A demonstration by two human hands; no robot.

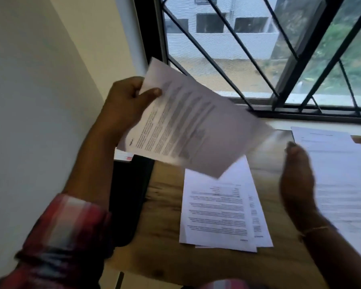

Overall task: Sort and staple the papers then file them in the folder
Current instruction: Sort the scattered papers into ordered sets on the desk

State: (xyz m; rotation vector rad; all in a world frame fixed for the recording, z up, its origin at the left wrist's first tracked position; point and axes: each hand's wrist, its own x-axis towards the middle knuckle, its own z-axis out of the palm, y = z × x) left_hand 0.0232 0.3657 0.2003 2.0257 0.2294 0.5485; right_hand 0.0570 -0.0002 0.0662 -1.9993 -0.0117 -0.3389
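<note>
My left hand (127, 101) grips a bundle of printed sheets (188, 126) by its upper left corner, thumb on top, and holds it tilted in the air above the wooden table (161, 205). My right hand (296, 180) hovers over the table to the right of the bundle, fingers straight and together, holding nothing; it is blurred. Under the raised bundle a small pile of printed pages (221, 213) lies on the table. Another spread of pages (338, 167) lies at the right, partly behind my right hand.
A black flat object (129, 192), perhaps a folder, lies along the table's left edge, with a white and red item (123, 156) at its far end. A white wall stands on the left. A barred window (258, 49) runs behind the table.
</note>
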